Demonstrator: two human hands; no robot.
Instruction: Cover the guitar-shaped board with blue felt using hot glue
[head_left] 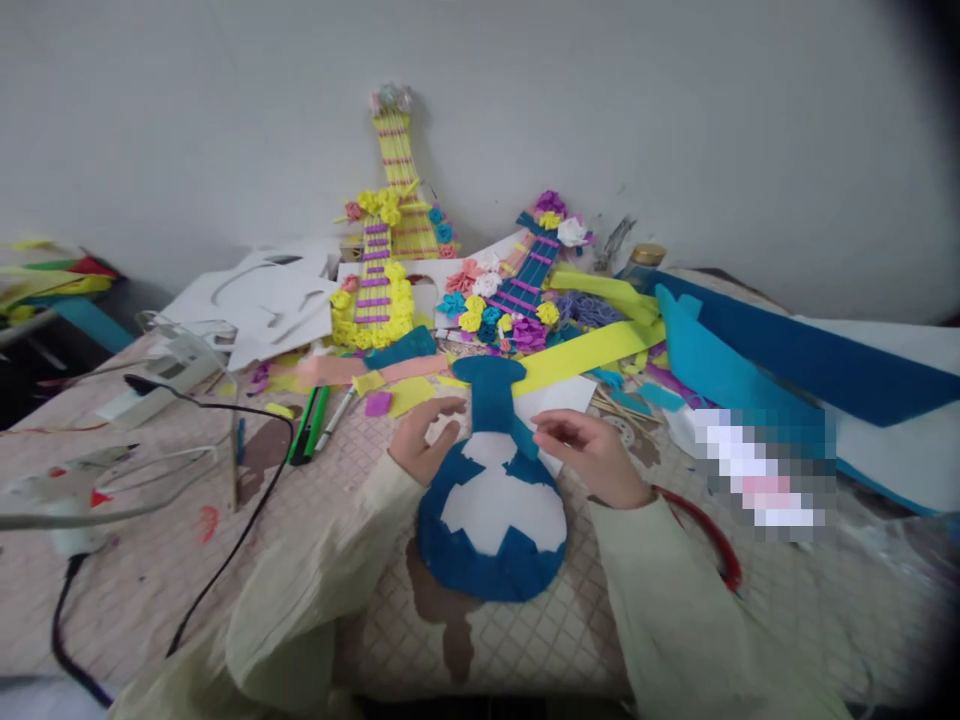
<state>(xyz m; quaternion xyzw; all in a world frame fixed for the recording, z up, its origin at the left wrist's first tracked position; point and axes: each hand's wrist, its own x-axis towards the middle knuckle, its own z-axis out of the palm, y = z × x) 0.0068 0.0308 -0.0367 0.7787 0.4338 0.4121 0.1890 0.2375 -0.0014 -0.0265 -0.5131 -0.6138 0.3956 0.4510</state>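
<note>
A guitar-shaped cutout lies between my hands, its neck towards the wall. Blue crepe paper [495, 578] wraps its neck and rim, with ragged edges folded over the white board [480, 500] in the middle. My left hand [426, 440] is at the upper left of the body, fingers curved and apart, with nothing seen in it. My right hand [596, 455] hovers by the right side of the neck, fingers loosely bent and apart. Its fingertips are close to a small blue paper flap [523, 437] there; whether they touch it I cannot tell.
Decorated yellow [375, 270] and blue [529, 270] paper guitars stand against the wall. A green utility knife [309, 425] and paper scraps lie left of the neck. Red-handled scissors or pliers [709, 540] are beside my right sleeve. Cables and a power strip [142, 395] crowd the left; blue crepe sheets [750, 370] lie right.
</note>
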